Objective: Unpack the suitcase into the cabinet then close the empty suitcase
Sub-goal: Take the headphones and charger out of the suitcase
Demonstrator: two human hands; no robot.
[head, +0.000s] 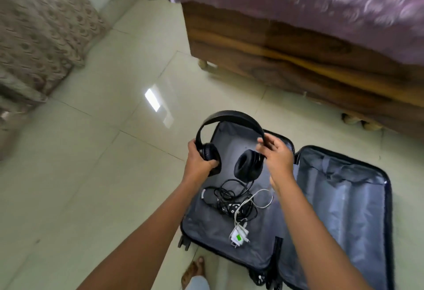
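A: Right, hands first. What have they got?
B: Both are on the headphones. The left hand wraps the cup at 9 o'clock, fingers curled under the pad. The right hand pinches the band just above the other cup, at 3 o'clock.
A: Where's the set relative to the suitcase?
B: Held up over the far end of its left half. The case lies open flat on the floor, toward 5 o'clock of the view.
A: Why two hands?
B: My read: the band flexes and the cups swing, so a grip on each side steadies them for carrying.
A: What's left inside?
B: Black cables and a white charger, at 6 o'clock below the set. The right half shows only lining. Cabinet not in view; bed at 1 o'clock.
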